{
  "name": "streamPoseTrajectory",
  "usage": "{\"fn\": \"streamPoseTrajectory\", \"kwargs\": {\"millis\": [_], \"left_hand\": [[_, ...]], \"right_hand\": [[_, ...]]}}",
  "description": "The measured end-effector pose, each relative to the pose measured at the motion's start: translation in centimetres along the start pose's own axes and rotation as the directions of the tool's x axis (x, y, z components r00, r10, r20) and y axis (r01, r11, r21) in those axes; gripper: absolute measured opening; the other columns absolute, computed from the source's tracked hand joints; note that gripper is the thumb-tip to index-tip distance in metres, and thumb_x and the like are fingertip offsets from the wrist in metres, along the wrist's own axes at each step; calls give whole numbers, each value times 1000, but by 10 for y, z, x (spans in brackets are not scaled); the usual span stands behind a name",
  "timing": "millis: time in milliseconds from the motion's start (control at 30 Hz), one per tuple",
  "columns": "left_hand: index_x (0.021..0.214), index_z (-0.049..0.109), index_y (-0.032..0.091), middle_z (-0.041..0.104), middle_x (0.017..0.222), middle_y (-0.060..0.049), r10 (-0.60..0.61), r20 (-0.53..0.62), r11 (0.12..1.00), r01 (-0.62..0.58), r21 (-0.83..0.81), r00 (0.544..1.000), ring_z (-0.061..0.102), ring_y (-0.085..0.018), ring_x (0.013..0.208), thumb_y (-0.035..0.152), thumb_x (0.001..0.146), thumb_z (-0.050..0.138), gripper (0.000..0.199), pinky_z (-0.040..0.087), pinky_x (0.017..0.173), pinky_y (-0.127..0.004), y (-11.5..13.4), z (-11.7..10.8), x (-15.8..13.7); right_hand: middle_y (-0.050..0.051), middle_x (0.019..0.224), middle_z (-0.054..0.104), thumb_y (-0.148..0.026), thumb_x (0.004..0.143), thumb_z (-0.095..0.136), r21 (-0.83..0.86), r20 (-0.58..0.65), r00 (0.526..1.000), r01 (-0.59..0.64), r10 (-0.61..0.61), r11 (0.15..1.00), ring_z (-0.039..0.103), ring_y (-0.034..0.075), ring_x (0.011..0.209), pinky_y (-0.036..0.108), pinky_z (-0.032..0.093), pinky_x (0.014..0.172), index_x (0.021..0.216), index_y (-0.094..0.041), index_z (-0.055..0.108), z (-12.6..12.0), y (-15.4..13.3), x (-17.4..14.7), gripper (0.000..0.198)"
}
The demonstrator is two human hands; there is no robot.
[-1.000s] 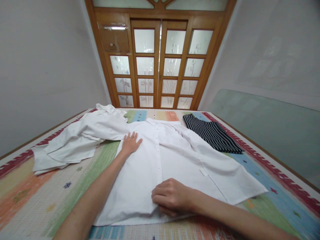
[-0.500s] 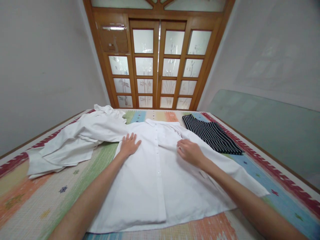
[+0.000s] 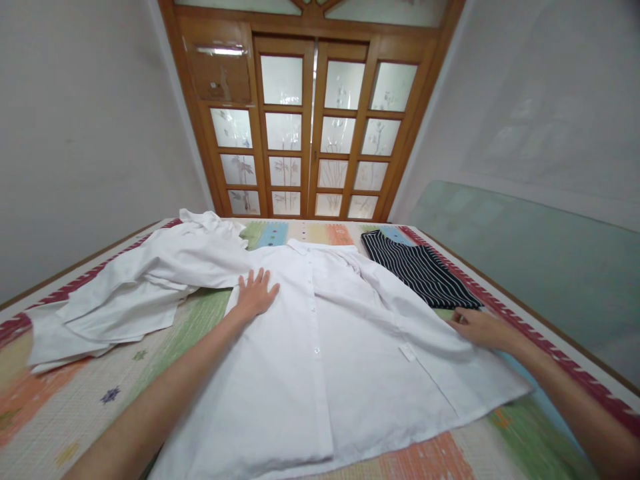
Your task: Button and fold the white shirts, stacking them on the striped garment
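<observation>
A white button-up shirt (image 3: 280, 373) lies spread out in front of me, collar away from me and its button strip running down the middle. My left hand (image 3: 257, 293) rests flat on its upper left part, fingers spread. At the upper edge of the sleeve on the right is my right hand (image 3: 477, 327), fingers curled in a pinch on the white cloth; the fingertips are partly hidden. A small white tag (image 3: 407, 352) shows on the shirt's right side. Creases run through the cloth near the right shoulder.
Another white garment (image 3: 165, 267) lies loosely heaped on the left. A folded black-and-white striped garment (image 3: 420, 267) lies at the back right. Beneath everything is a colourful patterned bed cover (image 3: 320, 233). A pale green panel (image 3: 525, 253) stands along the right; wooden glazed doors (image 3: 310, 127) are behind.
My right hand has moved right, from the shirt's upper right part to the sleeve's edge. My left hand stays on the shirt. The view has shifted slightly.
</observation>
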State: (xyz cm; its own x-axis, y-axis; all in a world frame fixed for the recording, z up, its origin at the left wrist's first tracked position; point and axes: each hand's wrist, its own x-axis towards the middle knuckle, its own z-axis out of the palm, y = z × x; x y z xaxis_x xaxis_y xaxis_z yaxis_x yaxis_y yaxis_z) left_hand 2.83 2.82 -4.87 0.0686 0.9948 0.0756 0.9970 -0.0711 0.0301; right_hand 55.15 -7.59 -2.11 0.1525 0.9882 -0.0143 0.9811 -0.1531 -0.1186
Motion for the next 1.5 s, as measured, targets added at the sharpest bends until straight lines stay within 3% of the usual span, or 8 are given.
{"fn": "streamPoseTrajectory", "kwargs": {"millis": [400,567,667,767,867,1000,1100,1500], "left_hand": [[148,34,21,33,156,-11,394,76,912,-379,-159,916,28,-30,144,43,98,29,55,25,114,-52,62,-6,29],[148,34,24,25,159,-12,375,105,924,-363,-122,921,21,-34,146,45,98,27,55,20,112,-62,72,-3,26],[149,34,23,24,159,-12,364,117,928,-351,-124,924,19,-33,147,45,99,25,55,19,112,-61,72,-6,27],[148,35,24,25,159,-12,350,104,933,-337,-124,931,20,-33,146,45,99,23,55,19,112,-62,75,-5,27],[147,35,21,25,159,-13,320,58,941,-311,-130,945,19,-34,146,44,99,23,55,18,112,-63,79,-2,24],[146,37,19,29,157,-13,271,9,953,-267,-140,963,21,-33,146,41,98,26,54,17,113,-62,82,0,17],[143,40,18,40,152,-13,253,-43,948,-256,-191,967,29,-31,143,37,97,29,50,20,114,-58,85,-3,15],[114,60,17,65,107,-10,401,-259,756,-477,-449,879,58,-25,104,44,82,61,42,45,93,-37,129,-8,1]], "right_hand": [[9,95,72,-53,66,69,512,264,936,68,-232,856,66,29,91,39,52,81,95,-21,69,-19,-57,-54,43],[9,101,72,-51,66,68,711,6,999,29,-47,702,67,29,91,39,53,80,96,-22,68,-38,-66,-51,42],[9,96,71,-52,70,67,825,-163,979,68,122,562,66,25,80,34,54,66,105,-20,64,-50,-88,-56,47],[9,102,69,-48,75,66,810,-317,946,235,63,537,65,24,88,33,54,72,109,-21,62,-51,-120,-67,43],[9,106,66,-35,84,59,663,-393,877,479,-277,576,62,23,100,36,50,90,106,-22,63,-37,-156,-84,25],[9,125,57,-12,85,49,522,-51,624,682,-780,512,56,20,115,37,44,100,117,-23,62,-10,-191,-105,36],[9,126,55,-3,79,46,526,100,525,693,-845,493,56,19,114,35,44,99,119,-23,61,6,-205,-113,47],[7,111,64,-52,81,63,426,126,423,793,-897,434,62,21,88,33,46,80,136,-25,50,-1,-232,-107,63]]}}
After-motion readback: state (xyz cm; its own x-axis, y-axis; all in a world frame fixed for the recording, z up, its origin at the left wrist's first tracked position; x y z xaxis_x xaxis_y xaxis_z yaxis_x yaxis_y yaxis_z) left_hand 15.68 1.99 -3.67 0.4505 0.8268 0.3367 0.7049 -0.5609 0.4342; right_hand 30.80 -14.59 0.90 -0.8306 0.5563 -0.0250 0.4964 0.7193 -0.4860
